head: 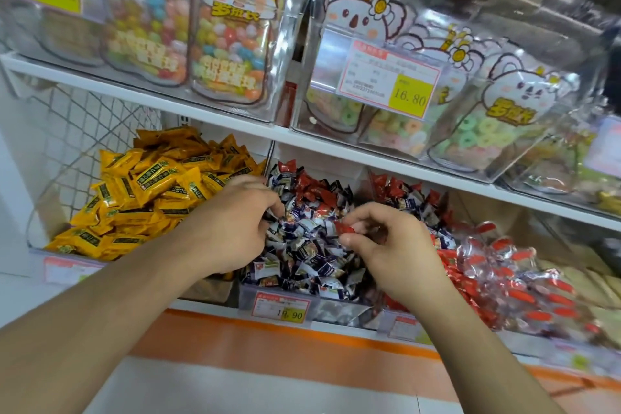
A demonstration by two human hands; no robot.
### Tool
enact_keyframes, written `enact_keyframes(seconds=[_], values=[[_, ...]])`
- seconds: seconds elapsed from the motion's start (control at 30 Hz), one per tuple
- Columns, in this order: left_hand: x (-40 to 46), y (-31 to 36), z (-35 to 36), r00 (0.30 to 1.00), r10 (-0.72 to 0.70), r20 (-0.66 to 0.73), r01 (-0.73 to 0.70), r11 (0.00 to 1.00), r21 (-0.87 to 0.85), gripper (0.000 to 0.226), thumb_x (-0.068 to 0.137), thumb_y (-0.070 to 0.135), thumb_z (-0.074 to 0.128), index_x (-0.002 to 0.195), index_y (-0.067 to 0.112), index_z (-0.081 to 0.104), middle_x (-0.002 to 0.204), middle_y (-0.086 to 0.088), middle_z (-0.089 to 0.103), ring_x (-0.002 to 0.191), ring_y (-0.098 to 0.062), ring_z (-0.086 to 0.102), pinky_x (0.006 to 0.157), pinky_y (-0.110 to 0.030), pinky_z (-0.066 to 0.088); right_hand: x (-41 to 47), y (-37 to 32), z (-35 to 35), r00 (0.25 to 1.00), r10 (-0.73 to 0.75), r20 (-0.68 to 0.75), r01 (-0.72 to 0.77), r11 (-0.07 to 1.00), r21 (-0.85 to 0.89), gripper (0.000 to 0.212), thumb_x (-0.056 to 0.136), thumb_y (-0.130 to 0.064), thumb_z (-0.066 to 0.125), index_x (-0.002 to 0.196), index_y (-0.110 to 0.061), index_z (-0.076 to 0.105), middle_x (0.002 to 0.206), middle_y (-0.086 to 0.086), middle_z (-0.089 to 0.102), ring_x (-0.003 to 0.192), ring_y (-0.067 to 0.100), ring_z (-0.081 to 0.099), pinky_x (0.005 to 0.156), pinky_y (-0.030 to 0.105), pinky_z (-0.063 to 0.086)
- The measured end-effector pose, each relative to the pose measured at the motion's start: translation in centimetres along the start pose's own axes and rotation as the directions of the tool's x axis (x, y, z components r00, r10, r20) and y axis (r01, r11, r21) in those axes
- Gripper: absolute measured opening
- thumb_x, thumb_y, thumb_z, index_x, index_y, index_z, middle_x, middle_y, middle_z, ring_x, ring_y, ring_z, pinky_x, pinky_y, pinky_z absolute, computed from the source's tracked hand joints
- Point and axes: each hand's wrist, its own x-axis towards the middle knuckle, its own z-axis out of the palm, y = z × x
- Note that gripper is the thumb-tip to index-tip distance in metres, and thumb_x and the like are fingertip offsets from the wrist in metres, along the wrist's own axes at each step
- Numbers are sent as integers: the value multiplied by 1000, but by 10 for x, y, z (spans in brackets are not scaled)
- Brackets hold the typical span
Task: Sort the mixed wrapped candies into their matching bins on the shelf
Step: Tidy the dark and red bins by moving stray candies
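Both bare forearms come up from the 6 o'clock edge of the head view and reach over the orange-striped shelf lip (302,339) into the middle bin (336,307). Left hand (232,225), at about 9 o'clock from the frame's centre, lies knuckles-up on the heap of blue-and-white wrapped candies (302,259); its fingertips curl down into the wrappers near the heap's top, and its grip looks closed on a candy there, though what it pinches is hidden. Right hand (393,249), at 3 o'clock from the left one and apart from it, has a narrow grip: thumb and fingers pinch a red wrapped candy (346,229) just above the blue-and-white heap.

More red wrapped candies (312,191) lie mixed in at the back of the same bin, at 12 o'clock from the hands. Yellow packets (148,191) fill the bin at 9 o'clock, beside the left wrist. Clear wrappers with red labels (524,282) fill the bin at 3 o'clock. A price tag (280,307) sits on the middle bin's front. On the upper shelf (215,118), at 12 o'clock, stand clear bags of coloured sweets (232,40) and ring sweets (470,134).
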Motion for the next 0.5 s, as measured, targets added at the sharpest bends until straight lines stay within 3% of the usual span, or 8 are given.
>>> enact_keyframes(seconds=[0.17,0.3,0.37,0.43,0.5], values=[[-4,11,-2,1000,-6,20,5,999,35,34,100,12,58,126,33,63,150,13,49,153,-8,13,121,-34,25,-16,16,-25,997,13,-80,-10,999,41,16,85,-25,83,91,-35,72,83,-12,67,81,5,64,73,16,49],[-2,14,0,1000,-20,19,19,999,35,31,100,13,59,123,34,64,149,10,49,154,-9,12,119,-34,29,-23,30,-45,971,64,-230,-55,997,46,14,87,-25,82,90,-34,72,80,-11,67,69,10,62,63,22,49],[-2,16,1,1000,-17,6,17,999,37,29,99,16,61,122,34,64,145,11,52,152,-10,15,119,-35,29,-24,40,-56,956,93,-277,-106,994,-32,12,88,-28,81,92,-34,70,80,-15,66,67,7,61,57,22,47],[-2,19,2,1000,-3,-18,4,998,64,27,98,20,64,120,34,65,140,12,55,149,-13,21,120,-36,29,-26,47,-61,965,133,-227,-168,975,-145,21,85,-35,83,102,-36,70,88,-20,67,72,-2,60,65,21,44],[1,23,3,999,12,-53,-7,995,104,27,96,22,67,120,35,64,140,12,54,144,-14,31,121,-37,29,-28,51,-61,971,171,-166,-199,965,-173,38,82,-40,85,116,-37,69,109,-24,66,97,-4,60,83,22,42]])
